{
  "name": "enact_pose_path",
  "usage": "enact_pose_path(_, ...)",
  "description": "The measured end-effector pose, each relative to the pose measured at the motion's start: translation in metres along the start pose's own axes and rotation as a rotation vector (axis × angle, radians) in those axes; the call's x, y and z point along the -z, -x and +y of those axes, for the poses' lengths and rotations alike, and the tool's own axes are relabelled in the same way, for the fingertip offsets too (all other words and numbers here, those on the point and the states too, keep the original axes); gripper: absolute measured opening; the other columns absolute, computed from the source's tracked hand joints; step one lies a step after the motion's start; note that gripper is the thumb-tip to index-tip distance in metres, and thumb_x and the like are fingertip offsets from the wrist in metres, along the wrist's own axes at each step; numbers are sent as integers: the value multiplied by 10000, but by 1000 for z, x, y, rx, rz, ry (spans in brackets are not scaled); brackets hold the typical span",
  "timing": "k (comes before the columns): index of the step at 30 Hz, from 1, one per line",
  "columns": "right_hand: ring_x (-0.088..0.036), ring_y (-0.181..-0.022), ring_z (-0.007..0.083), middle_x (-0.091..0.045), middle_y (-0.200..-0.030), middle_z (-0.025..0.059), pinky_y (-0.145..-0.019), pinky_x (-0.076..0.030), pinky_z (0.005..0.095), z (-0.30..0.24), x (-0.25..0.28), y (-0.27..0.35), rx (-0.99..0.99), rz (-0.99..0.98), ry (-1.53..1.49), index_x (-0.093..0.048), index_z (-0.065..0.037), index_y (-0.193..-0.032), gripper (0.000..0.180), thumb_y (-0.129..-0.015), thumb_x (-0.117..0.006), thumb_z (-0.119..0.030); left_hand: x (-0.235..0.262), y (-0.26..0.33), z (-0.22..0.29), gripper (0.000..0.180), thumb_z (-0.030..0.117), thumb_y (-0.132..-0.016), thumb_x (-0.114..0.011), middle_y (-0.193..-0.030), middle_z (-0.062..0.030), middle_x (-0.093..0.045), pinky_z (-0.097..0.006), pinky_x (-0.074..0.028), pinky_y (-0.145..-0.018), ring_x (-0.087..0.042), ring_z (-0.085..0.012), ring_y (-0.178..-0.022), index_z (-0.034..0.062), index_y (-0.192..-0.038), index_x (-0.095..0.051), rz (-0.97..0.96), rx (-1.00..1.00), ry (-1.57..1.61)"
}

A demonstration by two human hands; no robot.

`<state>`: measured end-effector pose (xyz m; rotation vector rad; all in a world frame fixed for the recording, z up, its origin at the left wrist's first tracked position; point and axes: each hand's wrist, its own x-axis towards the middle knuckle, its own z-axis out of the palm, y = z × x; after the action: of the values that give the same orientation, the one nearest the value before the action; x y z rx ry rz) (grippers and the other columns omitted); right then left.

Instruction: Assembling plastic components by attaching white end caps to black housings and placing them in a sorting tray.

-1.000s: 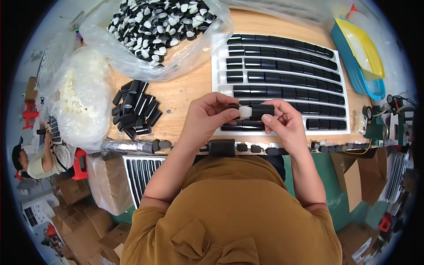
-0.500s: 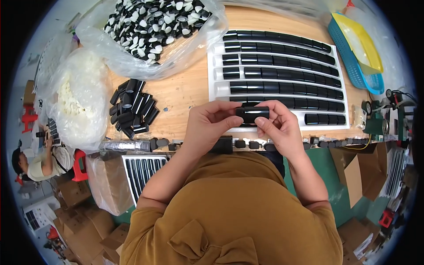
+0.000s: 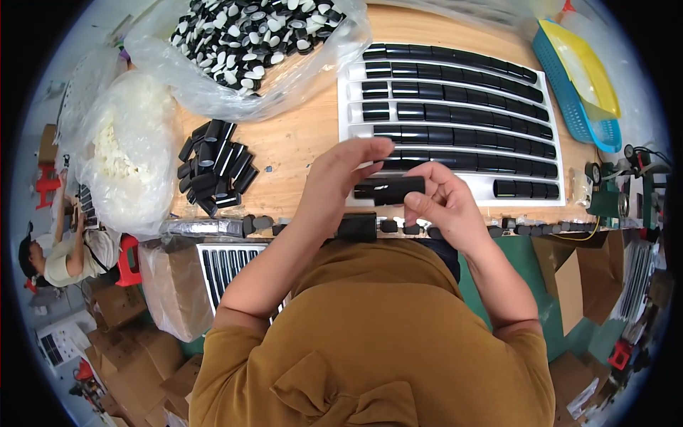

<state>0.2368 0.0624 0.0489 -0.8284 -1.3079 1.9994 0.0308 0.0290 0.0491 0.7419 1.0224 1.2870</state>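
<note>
A glossy black cylindrical tube (image 3: 388,190) lies level in front of me, over the near edge of a white tray (image 3: 345,121). My right hand (image 3: 448,203) pinches its right end between thumb and fingers. My left hand (image 3: 341,171) is at the tube's left end, its fingers stretched out above it and apart from each other; whether it touches the tube is hard to tell. Rows of similar black tubes (image 3: 466,135) fill much of the tray behind my hands. To the left, a loose pile of black tubes (image 3: 217,160) rests on the wooden table (image 3: 284,142).
A clear plastic bag (image 3: 270,107) holds many black-and-white small caps. Beside it lies a bag of cream-coloured pieces (image 3: 117,160). A blue basket (image 3: 569,107) with a yellow one (image 3: 594,78) stands at far right, near a green machine (image 3: 608,192). Another person (image 3: 71,260) works far left.
My left hand has let go of the tube and opened, its fingers lifting upward. The tube has shifted left with my right hand still holding it.
</note>
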Motion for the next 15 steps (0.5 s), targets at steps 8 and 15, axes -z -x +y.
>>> enact_pose_path(8,-593,-681,62,-648,-798,32,-589,-443,190,-6,-21,5,-207,-235,150,-555,-12,-1135,213,-941,-594,-90,-17,-2,-7,883,686,-953,-110,-1073,-169,-657,-351,-416,-994,-600,-230,-1039,-29,-1085,-611,-249,285,372)
enact_pose_path(15,-590,-679,53,-628,-780,9,-576,-428,188,-2,-23,3,-54,-223,224,-562,1,-1152,253,-919,-627,-73,-26,3,0,895,687,-947,-54,-1029,-148,-661,-353,-419,-950,-596,-234,-1006,0,-1024,-624,-93,153,188)
